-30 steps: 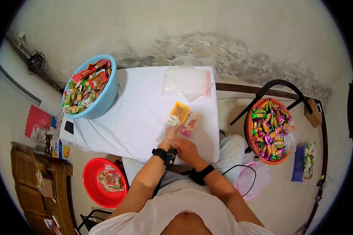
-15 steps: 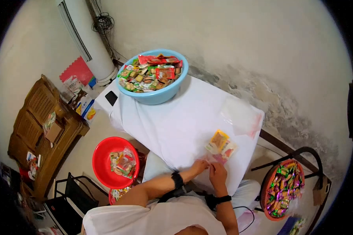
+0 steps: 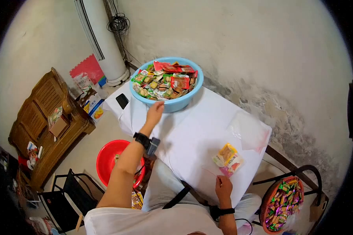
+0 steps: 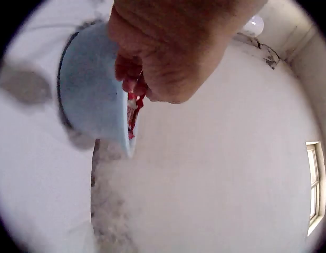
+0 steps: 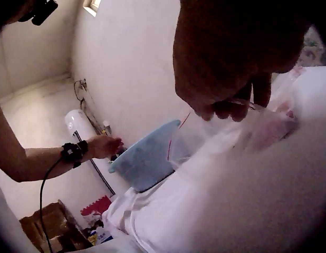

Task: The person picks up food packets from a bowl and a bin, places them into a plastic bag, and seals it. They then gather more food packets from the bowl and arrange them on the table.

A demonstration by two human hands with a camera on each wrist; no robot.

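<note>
While a white-covered table (image 3: 188, 131) bears a blue basin (image 3: 177, 106) of wrapped snacks (image 3: 161, 83), the left hand (image 3: 155, 111) is at its near rim, fingers bent; whether they pinch anything is hard to tell. The right hand (image 3: 224, 187) pinches a clear bag (image 5: 202, 138), with a yellow packet (image 3: 227, 152) and pink packet (image 3: 230, 168) towards its far end.

- Head: from above, down and forward over the table (image 3: 196, 125).
- Left wrist: close at left hand (image 4: 168, 45), top centre, facing wall (image 4: 216, 163).
- Right wrist: close at right hand (image 5: 231, 58), upper right.
- All share blue basin (image 3: 180, 105).
</note>
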